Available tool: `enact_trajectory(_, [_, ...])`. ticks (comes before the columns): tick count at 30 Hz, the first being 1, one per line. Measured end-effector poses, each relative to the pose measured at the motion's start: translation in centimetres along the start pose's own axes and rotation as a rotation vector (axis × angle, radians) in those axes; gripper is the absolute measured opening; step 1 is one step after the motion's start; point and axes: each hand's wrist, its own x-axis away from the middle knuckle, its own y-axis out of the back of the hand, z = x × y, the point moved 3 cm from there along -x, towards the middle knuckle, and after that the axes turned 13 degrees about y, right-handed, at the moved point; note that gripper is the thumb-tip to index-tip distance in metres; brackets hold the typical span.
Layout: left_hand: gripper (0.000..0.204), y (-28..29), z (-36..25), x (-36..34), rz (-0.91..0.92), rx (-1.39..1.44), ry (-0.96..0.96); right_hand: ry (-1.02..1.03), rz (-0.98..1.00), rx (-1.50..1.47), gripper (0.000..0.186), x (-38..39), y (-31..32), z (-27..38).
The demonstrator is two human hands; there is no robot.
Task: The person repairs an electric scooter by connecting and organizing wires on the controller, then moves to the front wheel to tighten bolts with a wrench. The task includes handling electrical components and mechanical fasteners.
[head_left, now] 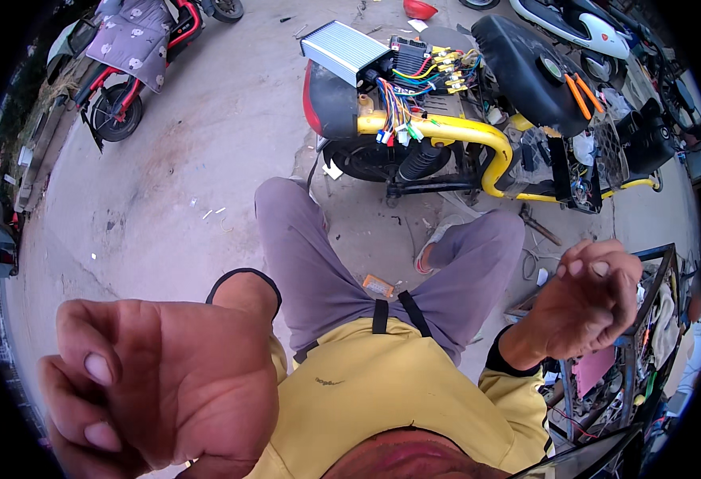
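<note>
My left hand (163, 383) is raised close to the view at the lower left, palm showing, its fingers loosely bent with nothing in them. On the right, my right hand (586, 299) is also lifted, its fingers curled but apart, and I see no object in it. Neither hand touches the yellow-framed electric scooter (498, 152) in front of my knees. A silver finned controller box (346, 49) rests on its rear, with a bundle of coloured wires and plugs (398, 116) hanging down. Orange-handled pliers (580, 94) lie on the black seat (518, 68).
Beside my right hand stands a metal-framed rack (630, 359) full of tools and scraps. A hammer (540, 225) lies on the concrete near the scooter. An orange-and-white packet (378, 286) is between my legs. A red scooter (123, 100) is parked far left, a white one (574, 24) far right.
</note>
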Motion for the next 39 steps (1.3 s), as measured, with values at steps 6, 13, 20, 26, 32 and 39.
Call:
enact_trajectory(6, [0.024,-0.9,-2.1,-1.2,0.070,-0.100,0.054,-0.245,0.107,-0.081,0.028,-6.0,1.7,5.7])
enact_trajectory(13, [0.025,-0.3,-4.5,-1.7,0.153,-0.147,0.029,-0.511,-0.204,-0.266,0.028,-5.9,1.3,7.3])
enact_trajectory(20, [0.036,-3.3,0.0,0.9,0.427,-0.022,0.355,-0.070,0.056,-0.049,0.025,-6.1,-2.3,4.0])
enact_trajectory(26, [0.027,-7.7,8.4,6.2,0.594,0.120,0.558,-0.318,0.086,-0.037,0.021,-2.5,0.3,-0.8])
enact_trajectory(32, [0.026,-11.2,15.3,11.0,0.654,0.047,0.870,-0.339,0.127,0.086,0.022,-1.3,1.9,-7.4])
enact_trajectory(39, [0.033,-8.6,16.3,15.3,0.863,-0.094,1.043,0.011,0.242,0.753,0.021,-4.3,9.2,-18.8])
